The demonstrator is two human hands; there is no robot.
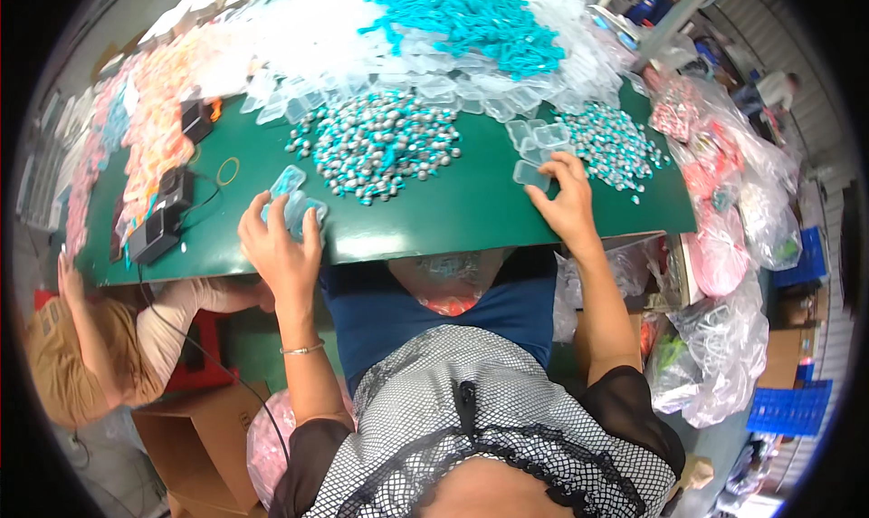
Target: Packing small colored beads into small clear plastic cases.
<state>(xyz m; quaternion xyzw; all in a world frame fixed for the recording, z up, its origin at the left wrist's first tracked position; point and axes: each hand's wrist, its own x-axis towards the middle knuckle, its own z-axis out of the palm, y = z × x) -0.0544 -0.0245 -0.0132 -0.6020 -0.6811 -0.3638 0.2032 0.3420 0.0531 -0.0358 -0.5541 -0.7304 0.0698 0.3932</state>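
One green table (pixel 434 221) lies under the grip. Two grey-and-teal heaps: a larger heap (pixel 389 147) beyond and between the hands, a smaller heap (pixel 608 145) just beyond the right. The left hand (pixel 282 246) spreads curved fingers around teal-filled cases (pixel 288 179); the right hand (pixel 568 201) curls at three clear cases (pixel 531 175). Whether either pinches, I cannot tell.

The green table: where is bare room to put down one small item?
The widest bare patch of the green table lies between the left hand and right hand, on the near side of the grey-teal pile. A smaller one lies between the black boxes and the left hand. Crowded: the far side, under clear plastic cases and the teal heap.
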